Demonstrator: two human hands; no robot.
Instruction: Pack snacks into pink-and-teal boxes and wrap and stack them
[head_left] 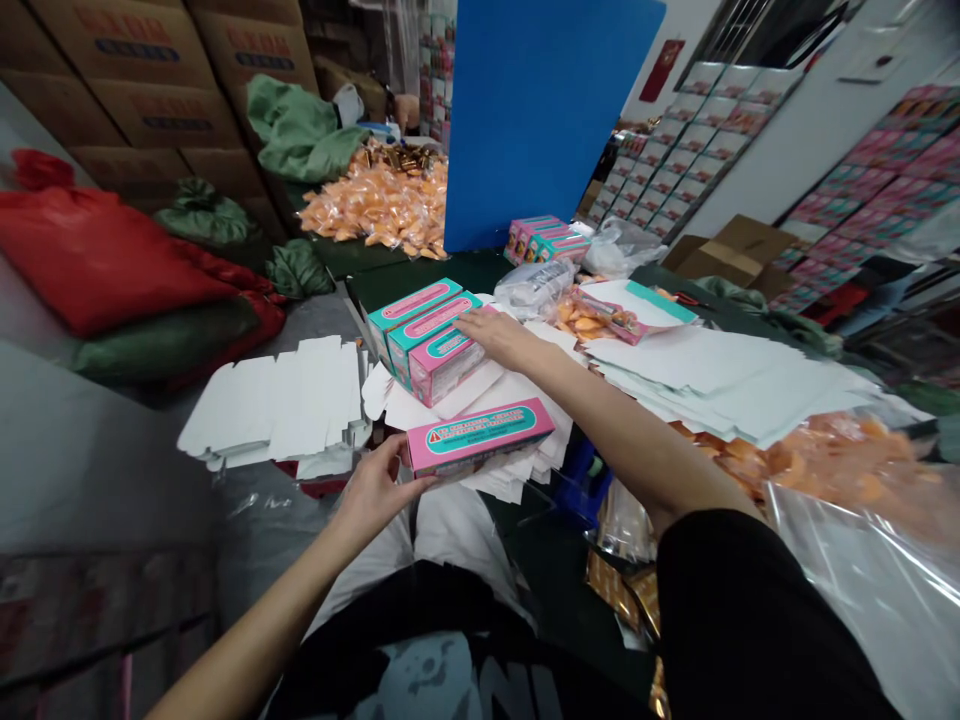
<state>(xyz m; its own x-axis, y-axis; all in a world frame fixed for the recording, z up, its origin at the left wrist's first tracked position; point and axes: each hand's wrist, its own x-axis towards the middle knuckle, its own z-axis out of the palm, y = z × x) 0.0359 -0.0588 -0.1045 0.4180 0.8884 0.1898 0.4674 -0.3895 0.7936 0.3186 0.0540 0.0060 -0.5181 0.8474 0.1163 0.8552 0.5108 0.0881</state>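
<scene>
While the left hand is gripping the pink box by its left end, the right hand is resting its fingers on the nearest carton, which is lying beside two teal-topped cartons. Whether the right hand is gripping, I cannot tell, as its thumb is hidden. The pink box is lying in front of that row, over white card sheets on the desk; whether it is touching them is unclear. Good handling is probably depending on a light pinch, since thin cardboard is likely denting easily, and on flat, gentle right fingers, as the loose sheets underneath are possibly offering slippery footing.
</scene>
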